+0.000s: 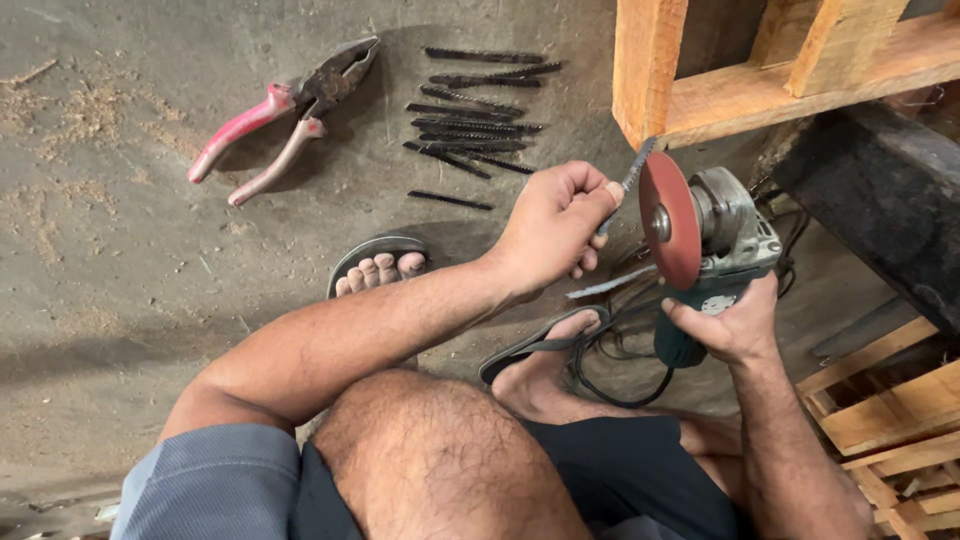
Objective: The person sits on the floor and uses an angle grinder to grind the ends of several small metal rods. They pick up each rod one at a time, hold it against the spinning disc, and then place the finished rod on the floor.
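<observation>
My left hand (556, 222) pinches a thin toothed saw blade (632, 172), its upper end close to the red grinding disc (668, 220). That disc sits on a green and grey angle grinder (722, 250), which my right hand (732, 326) grips by the body from below. Whether the blade touches the disc I cannot tell. A second blade (608, 284) lies on the floor under my left hand.
Several dark saw blades (472, 112) lie in a row on the concrete floor (120, 270), beside pink-handled pliers (282, 110). A wooden frame (760, 70) stands at top right, more timber (890, 410) at right. The grinder's black cord (618, 362) loops by my sandalled feet.
</observation>
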